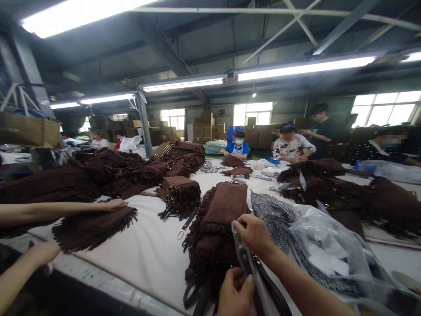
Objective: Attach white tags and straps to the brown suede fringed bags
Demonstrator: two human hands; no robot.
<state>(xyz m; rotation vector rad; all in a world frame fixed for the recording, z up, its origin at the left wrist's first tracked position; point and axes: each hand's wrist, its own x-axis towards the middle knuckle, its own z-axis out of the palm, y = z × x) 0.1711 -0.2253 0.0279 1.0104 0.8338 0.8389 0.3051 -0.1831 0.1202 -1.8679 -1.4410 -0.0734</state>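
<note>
A dark strap in a clear plastic sleeve (244, 256) runs down between my hands, with metal fittings showing through the plastic. My right hand (258, 237) pinches its upper end. Lower down, my left hand (235, 292) has thumb and fingers closed on the same sleeve. Just behind them lies a stack of brown fringed bags (226, 204), its fringe hanging over the left side. Another dark strap (271, 285) passes under my right forearm. Left of the stack, a strap end with a metal clasp (181, 232) rests on the table.
A co-worker's hands (113, 205) at left handle a brown fringed piece (95, 228). More brown bags (179, 193) are piled on the white table (141, 245). At right are grey speckled fabric (272, 215) and clear plastic bags (325, 245). Several people work across the table.
</note>
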